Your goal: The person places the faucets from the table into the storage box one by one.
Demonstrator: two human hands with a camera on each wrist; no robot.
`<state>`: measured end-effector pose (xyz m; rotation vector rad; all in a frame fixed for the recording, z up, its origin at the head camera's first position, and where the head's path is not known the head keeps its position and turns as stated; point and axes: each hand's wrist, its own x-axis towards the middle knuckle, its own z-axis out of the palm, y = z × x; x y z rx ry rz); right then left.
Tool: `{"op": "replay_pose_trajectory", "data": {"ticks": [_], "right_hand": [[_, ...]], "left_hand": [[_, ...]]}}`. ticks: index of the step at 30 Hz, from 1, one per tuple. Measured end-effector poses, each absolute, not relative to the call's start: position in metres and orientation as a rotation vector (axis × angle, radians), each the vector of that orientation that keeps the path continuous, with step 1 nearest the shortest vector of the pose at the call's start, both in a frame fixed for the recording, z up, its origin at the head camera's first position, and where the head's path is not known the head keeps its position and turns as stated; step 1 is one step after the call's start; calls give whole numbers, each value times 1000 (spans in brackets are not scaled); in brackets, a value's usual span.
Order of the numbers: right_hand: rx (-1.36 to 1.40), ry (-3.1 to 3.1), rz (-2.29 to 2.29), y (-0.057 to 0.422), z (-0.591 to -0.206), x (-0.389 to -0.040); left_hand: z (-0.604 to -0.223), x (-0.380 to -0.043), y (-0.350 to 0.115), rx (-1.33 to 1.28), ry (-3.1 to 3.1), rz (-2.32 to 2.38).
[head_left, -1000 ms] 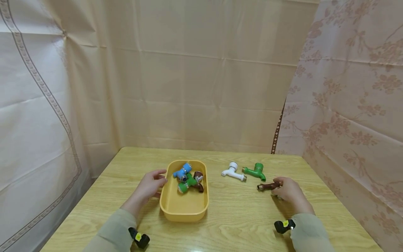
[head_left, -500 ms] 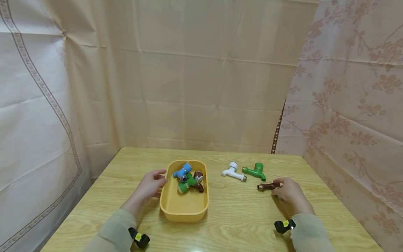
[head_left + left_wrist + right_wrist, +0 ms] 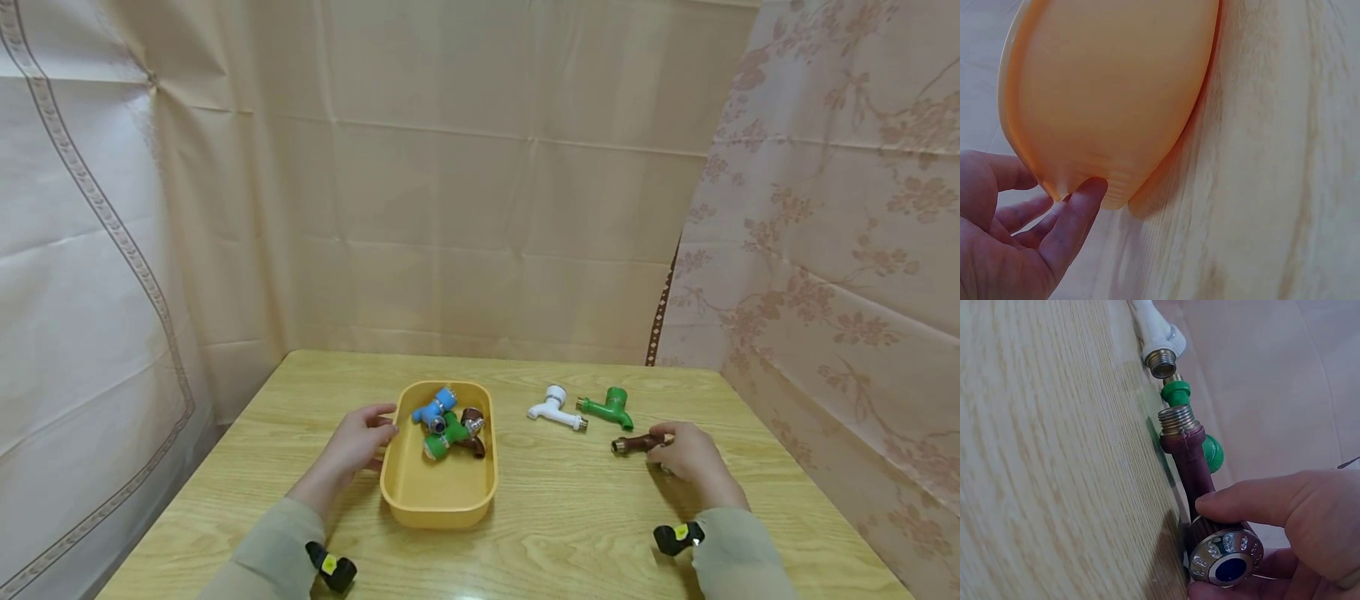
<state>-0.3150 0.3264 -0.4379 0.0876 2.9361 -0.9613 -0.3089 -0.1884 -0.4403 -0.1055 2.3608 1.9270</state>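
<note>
My right hand (image 3: 692, 454) grips a brown tap (image 3: 633, 444) at its handle end, low over the table. In the right wrist view, the thumb lies along the tap's body (image 3: 1194, 472), beside a silver-rimmed knob with a dark blue centre; its threaded brass end points away from the hand. My left hand (image 3: 356, 440) rests its fingers against the left side of a yellow plastic tub (image 3: 438, 496), at and below the rim. Inside the tub lie a blue tap (image 3: 433, 410), a green tap (image 3: 450, 433) and another brown tap (image 3: 476, 447), piled together towards the back.
A white tap (image 3: 555, 410) and a second green tap (image 3: 611, 408) lie on the wooden table (image 3: 555, 533), between the tub and my right hand, further back. Cloth curtains (image 3: 487, 208) hang behind the table and on both sides.
The brown tap in my right hand has shifted very slightly to the left at its threaded end. My left hand, the tub and the other taps stay where they were.
</note>
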Motion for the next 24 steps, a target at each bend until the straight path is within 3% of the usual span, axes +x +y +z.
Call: {"op": "replay_pose_trajectory", "data": {"ticks": [24], "right_hand": [[63,3004,-978,319,-426,-313]], "left_hand": [[-438,-305,-189,-74,2360,1941]]}}
